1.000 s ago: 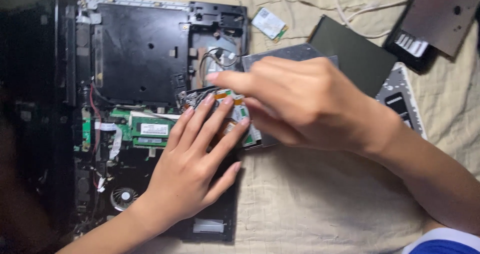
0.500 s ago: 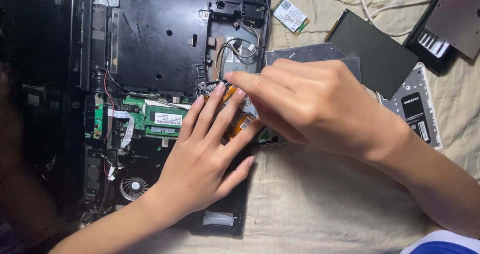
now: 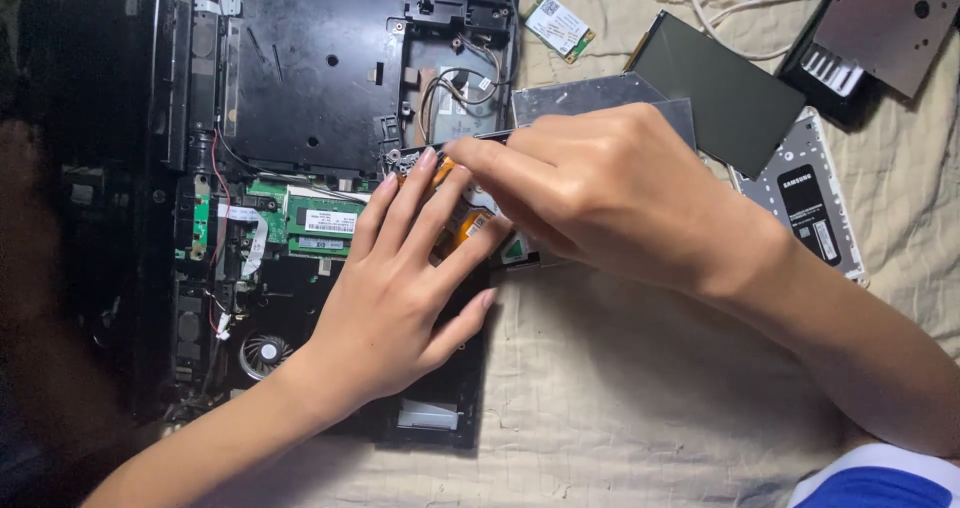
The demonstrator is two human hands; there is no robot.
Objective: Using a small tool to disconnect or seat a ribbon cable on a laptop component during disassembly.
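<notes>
We note the opened laptop base (image 3: pixel 300 88) lying bottom-up on a beige cloth (image 3: pixel 620 408), its cover off, dark metal plate and boards exposed. Nearest us along its lower edge sit a small round fan (image 3: pixel 265 351) and a pale strip at the rim. Our left hand (image 3: pixel 395 288) lies flat on the base, fingers (image 3: pixel 440 203) extended and spread slightly, gripping nothing; the tips rest by an orange flex part (image 3: pixel 462 223) near the green memory module (image 3: pixel 322 220). Our right hand (image 3: pixel 600 193) comes in from the right, fingers curled together, index tip pressed down at the same spot just beside the left fingertips; whether it pinches a tool or part we cannot tell. Behind the right hand lies a grey flat drive (image 3: pixel 585 98), partly covered. Farther off on the cloth: a silver drive with a dark label (image 3: pixel 805 208), a dark rectangular panel (image 3: pixel 730 98), a small green card (image 3: pixel 559 26), and a dark plate (image 3: pixel 880 23) at the top right.
</notes>
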